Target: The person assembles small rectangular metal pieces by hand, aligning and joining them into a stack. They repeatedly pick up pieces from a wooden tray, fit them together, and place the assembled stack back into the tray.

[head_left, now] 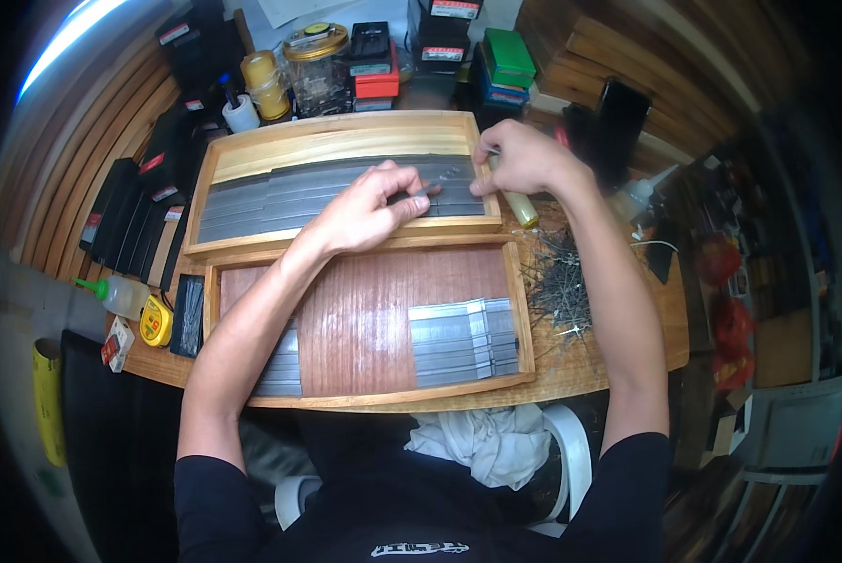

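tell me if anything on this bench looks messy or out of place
One thing stands out: a loose heap of thin dark metal pins lies scattered on the bare bench, right of the near wooden tray, some spilling toward the bench edge. The grey strips in that tray lie in neat rows. Both hands work at the far tray.

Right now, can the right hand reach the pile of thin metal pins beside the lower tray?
Probably yes. The pile of pins lies uncovered on the table, just below the right hand, with nothing between them; but that hand holds a pale-handled tool.

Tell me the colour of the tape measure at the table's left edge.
Yellow, with a dark centre; the tape measure shows in the head view, left of the near wooden tray.
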`<act>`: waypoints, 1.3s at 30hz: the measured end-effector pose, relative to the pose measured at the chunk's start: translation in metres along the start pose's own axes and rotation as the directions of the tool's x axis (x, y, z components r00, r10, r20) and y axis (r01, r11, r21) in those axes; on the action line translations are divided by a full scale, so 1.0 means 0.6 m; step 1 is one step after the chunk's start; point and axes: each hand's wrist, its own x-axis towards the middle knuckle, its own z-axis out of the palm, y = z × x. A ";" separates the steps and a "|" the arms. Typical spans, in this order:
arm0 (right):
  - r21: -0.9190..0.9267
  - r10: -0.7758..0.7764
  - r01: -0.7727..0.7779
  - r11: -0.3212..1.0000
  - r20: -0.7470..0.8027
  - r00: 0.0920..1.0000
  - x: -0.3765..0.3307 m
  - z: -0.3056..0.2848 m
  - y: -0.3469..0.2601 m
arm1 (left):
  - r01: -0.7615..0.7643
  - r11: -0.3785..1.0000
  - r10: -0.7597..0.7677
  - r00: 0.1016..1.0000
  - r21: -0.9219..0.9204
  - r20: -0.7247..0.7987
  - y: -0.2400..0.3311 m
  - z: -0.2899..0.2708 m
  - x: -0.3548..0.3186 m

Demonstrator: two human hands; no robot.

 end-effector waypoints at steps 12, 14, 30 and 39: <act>0.315 0.003 0.048 0.948 -0.160 0.987 -0.109 0.030 0.059 | -0.133 0.973 0.125 0.991 0.188 0.053 0.016 0.001 -0.002; 0.239 -0.027 0.058 0.969 -0.132 0.991 -0.100 0.024 0.032 | -0.139 0.958 0.132 0.990 0.251 0.046 0.024 -0.002 -0.012; 0.096 -0.264 0.257 0.962 0.070 0.962 0.034 0.077 0.001 | -0.235 0.863 0.321 0.939 0.448 -0.127 0.029 0.057 -0.036; 0.096 -0.264 0.257 0.962 0.069 0.962 0.035 0.070 -0.003 | -0.163 0.916 0.198 0.979 0.367 -0.059 0.038 0.046 -0.033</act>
